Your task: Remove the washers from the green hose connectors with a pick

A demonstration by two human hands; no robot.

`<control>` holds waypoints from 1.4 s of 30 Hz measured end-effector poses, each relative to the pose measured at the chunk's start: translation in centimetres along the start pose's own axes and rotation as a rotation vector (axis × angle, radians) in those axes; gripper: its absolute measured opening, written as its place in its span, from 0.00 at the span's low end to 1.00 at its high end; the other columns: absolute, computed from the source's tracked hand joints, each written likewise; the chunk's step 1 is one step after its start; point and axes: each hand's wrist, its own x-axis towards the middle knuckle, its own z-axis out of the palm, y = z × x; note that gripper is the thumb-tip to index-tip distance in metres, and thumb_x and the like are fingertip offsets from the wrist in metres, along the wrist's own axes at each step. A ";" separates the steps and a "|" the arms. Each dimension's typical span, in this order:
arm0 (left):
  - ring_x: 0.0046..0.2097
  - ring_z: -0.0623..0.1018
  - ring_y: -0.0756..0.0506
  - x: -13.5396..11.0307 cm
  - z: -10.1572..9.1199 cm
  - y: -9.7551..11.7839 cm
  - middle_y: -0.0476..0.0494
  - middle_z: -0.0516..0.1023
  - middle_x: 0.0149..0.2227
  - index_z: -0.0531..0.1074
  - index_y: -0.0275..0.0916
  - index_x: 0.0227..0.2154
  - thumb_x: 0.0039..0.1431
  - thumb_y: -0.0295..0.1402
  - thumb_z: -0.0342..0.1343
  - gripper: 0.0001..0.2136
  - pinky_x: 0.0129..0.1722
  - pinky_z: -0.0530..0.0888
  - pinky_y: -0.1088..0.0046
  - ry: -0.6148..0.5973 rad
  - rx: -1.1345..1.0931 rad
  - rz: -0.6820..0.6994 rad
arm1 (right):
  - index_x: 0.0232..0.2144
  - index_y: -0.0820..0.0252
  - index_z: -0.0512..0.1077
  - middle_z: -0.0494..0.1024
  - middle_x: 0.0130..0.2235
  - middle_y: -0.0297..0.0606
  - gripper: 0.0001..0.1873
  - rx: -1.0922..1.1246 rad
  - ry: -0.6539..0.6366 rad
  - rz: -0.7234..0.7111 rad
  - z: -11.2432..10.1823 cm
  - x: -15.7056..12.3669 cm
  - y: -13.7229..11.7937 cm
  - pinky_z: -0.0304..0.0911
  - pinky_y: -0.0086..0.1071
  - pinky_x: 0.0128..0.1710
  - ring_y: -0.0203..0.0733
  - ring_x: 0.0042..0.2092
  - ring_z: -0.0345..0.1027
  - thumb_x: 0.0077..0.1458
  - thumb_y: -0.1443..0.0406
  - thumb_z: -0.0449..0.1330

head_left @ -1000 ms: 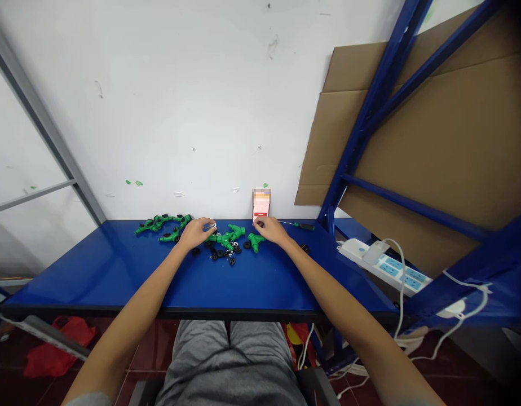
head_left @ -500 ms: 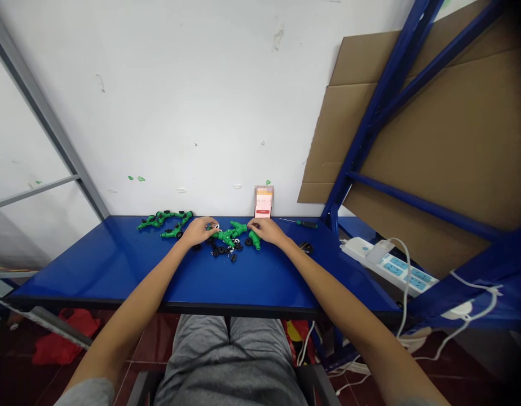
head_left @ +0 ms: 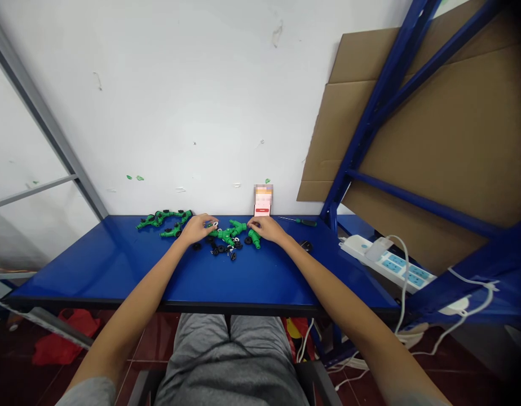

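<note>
My left hand point(head_left: 198, 229) is closed at the left edge of a pile of parts, with a small white ring point(head_left: 215, 224) at its fingertips. Green plastic pipe fittings point(head_left: 226, 236) lie between my two hands. Over on the right, my right hand point(head_left: 268, 229) has its thumb and fingers pinched together. What it grips, if anything, is too small to tell. Just below those fingers is another green fitting point(head_left: 255, 239). Small black round caps point(head_left: 221, 248) and white rings are scattered in front of the fittings.
More green fittings with black parts point(head_left: 170, 216) lie at the table's back left. A phone point(head_left: 263, 200) leans against the wall, beside a screwdriver point(head_left: 305, 222). A white power strip point(head_left: 387, 262) sits at the right, near the blue metal frame point(head_left: 362, 141).
The white ring at my left fingertips has shifted very slightly left and up with the hand. My right hand stays at about the same place. The whole view has moved a little.
</note>
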 end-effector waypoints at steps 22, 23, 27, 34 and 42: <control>0.42 0.83 0.41 0.0 -0.1 0.6 0.42 0.86 0.42 0.84 0.40 0.45 0.64 0.42 0.62 0.14 0.42 0.76 0.66 -0.009 -0.053 0.007 | 0.39 0.58 0.84 0.86 0.40 0.42 0.19 -0.041 -0.144 0.007 -1.3 -0.3 0.0 0.61 0.32 0.36 0.44 0.39 0.75 0.67 0.52 0.61; 0.42 0.83 0.41 0.0 -0.1 0.7 0.42 0.86 0.42 0.84 0.40 0.45 0.64 0.41 0.62 0.14 0.42 0.76 0.66 -0.014 -0.058 0.012 | 0.38 0.58 0.84 0.85 0.40 0.42 0.19 -0.047 -0.137 0.007 -1.2 -0.3 0.0 0.60 0.32 0.36 0.44 0.38 0.75 0.68 0.52 0.60; 0.41 0.82 0.42 -0.1 -0.2 1.2 0.43 0.86 0.41 0.85 0.41 0.42 0.63 0.42 0.63 0.12 0.42 0.76 0.67 -0.038 -0.081 0.034 | 0.38 0.59 0.82 0.85 0.40 0.43 0.21 -0.058 -0.121 0.002 -0.8 -0.2 0.1 0.59 0.32 0.35 0.43 0.37 0.74 0.71 0.52 0.57; 0.37 0.80 0.45 -0.4 -1.1 1.9 0.43 0.84 0.36 0.82 0.40 0.32 0.60 0.48 0.67 0.15 0.40 0.75 0.69 -0.088 -0.150 0.061 | 0.36 0.60 0.81 0.84 0.39 0.43 0.20 -0.081 -0.108 0.005 -0.8 -0.3 -0.4 0.58 0.32 0.36 0.44 0.38 0.74 0.71 0.55 0.56; 0.39 0.80 0.41 -0.4 -1.7 2.6 0.40 0.85 0.40 0.83 0.40 0.35 0.69 0.52 0.55 0.21 0.42 0.75 0.64 -0.043 -0.031 0.019 | 0.37 0.59 0.81 0.84 0.40 0.43 0.19 -0.085 -0.115 0.020 -0.8 -0.3 -0.7 0.60 0.32 0.37 0.45 0.39 0.74 0.72 0.55 0.56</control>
